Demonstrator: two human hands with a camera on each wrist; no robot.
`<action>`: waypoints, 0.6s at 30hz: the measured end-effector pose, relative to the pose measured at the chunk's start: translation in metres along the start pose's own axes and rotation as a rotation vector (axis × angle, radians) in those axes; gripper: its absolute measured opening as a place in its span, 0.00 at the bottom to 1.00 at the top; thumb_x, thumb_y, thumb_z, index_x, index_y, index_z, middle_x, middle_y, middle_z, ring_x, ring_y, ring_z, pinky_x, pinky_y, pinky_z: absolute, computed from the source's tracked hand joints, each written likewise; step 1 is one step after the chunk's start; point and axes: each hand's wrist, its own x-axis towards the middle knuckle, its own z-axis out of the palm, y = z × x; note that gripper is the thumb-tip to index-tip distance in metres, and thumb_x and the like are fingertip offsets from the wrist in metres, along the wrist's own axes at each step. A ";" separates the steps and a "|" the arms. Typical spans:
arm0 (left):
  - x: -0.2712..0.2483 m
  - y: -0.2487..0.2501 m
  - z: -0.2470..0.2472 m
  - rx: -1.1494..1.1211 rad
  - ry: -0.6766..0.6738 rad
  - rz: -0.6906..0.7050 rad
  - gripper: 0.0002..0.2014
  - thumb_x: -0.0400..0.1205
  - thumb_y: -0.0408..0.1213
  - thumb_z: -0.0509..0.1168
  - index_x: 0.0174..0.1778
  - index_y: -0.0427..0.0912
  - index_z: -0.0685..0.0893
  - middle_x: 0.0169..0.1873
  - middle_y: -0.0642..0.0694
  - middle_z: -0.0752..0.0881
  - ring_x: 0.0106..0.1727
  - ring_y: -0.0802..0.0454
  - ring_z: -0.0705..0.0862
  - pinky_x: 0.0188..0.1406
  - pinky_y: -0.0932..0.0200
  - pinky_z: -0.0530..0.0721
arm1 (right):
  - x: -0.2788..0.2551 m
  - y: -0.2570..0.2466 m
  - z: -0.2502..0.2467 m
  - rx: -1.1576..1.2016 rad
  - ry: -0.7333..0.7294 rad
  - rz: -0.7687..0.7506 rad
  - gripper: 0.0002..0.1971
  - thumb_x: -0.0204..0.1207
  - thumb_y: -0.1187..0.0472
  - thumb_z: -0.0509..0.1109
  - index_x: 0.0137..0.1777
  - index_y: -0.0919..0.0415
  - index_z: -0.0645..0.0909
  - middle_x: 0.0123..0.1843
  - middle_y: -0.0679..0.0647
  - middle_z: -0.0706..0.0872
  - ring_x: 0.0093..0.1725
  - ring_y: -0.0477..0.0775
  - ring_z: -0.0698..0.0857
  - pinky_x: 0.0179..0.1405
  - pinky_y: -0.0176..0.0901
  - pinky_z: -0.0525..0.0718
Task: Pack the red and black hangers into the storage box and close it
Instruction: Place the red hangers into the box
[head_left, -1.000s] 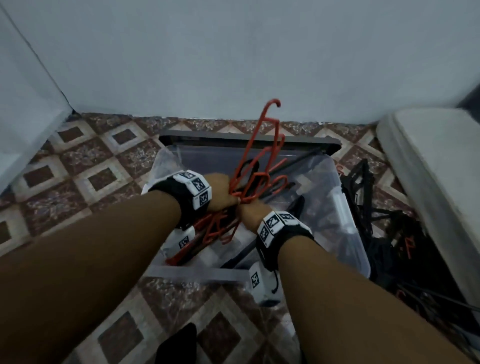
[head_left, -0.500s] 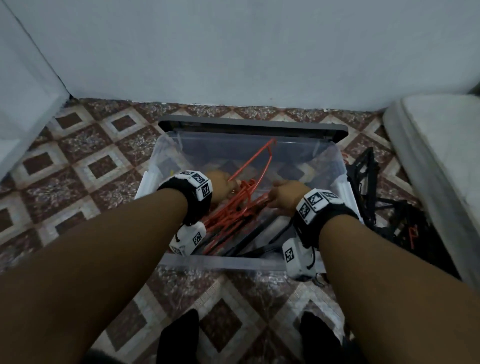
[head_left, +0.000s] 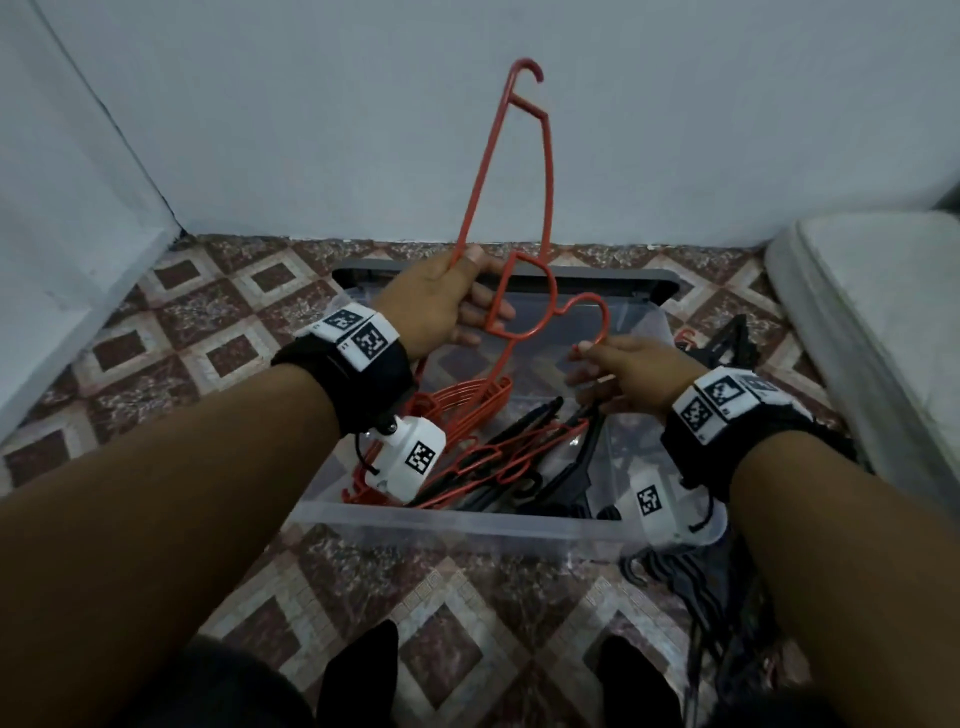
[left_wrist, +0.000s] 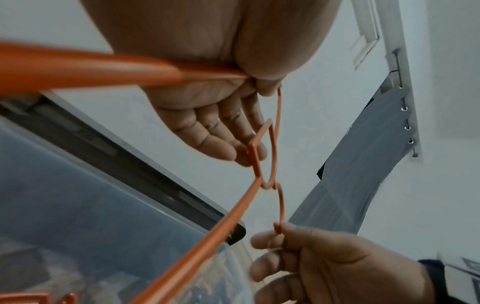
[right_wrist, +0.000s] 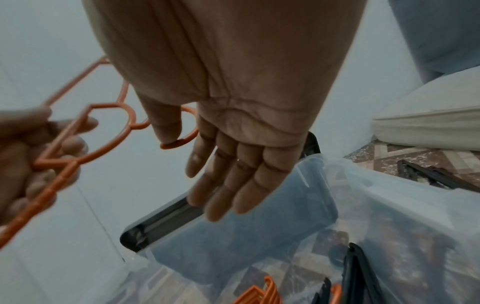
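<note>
A single red hanger (head_left: 588, 296) stands almost upright above the clear storage box (head_left: 467, 525). My left hand (head_left: 457, 280) pinches one arm of it between thumb and forefinger, the other fingers loose behind its loop. My right hand (head_left: 587, 353) pinches the tip of its hook, seen close in the left wrist view (left_wrist: 278, 228) and under the thumb in the right wrist view (right_wrist: 168, 144). Inside the box lie several red hangers (head_left: 467, 410) on the left and black hangers (head_left: 545, 467) on the right. The dark grey lid (head_left: 597, 275) sits behind the box against the wall.
More black hangers (head_left: 727, 348) lie on the patterned tile floor right of the box, some near my right foot (head_left: 691, 587). A white mattress (head_left: 883, 312) runs along the right. Walls close the back and left. My feet (head_left: 363, 670) stand just before the box.
A bunch of red hangers went down into the box and stays there. My left hand has since risen with one red hanger, and my right hand has taken its hook.
</note>
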 end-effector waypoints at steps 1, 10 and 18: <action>0.001 -0.002 0.005 0.010 0.027 0.002 0.19 0.89 0.55 0.50 0.55 0.49 0.83 0.42 0.40 0.92 0.38 0.48 0.90 0.36 0.55 0.88 | -0.003 0.000 -0.005 0.021 0.020 -0.038 0.14 0.84 0.49 0.66 0.50 0.59 0.85 0.42 0.58 0.91 0.35 0.53 0.90 0.27 0.39 0.85; 0.019 -0.045 0.031 0.311 -0.045 -0.117 0.23 0.89 0.55 0.49 0.51 0.46 0.85 0.36 0.44 0.92 0.36 0.50 0.90 0.41 0.49 0.86 | -0.004 0.004 -0.040 0.242 0.166 -0.268 0.12 0.87 0.56 0.63 0.45 0.58 0.84 0.36 0.53 0.89 0.29 0.52 0.87 0.27 0.42 0.84; 0.048 -0.099 0.031 1.138 -0.354 -0.315 0.37 0.85 0.67 0.44 0.69 0.42 0.82 0.69 0.36 0.81 0.71 0.38 0.78 0.67 0.53 0.70 | -0.002 -0.006 -0.044 -0.104 0.372 -0.428 0.12 0.85 0.52 0.64 0.43 0.49 0.88 0.35 0.49 0.91 0.34 0.52 0.91 0.39 0.51 0.90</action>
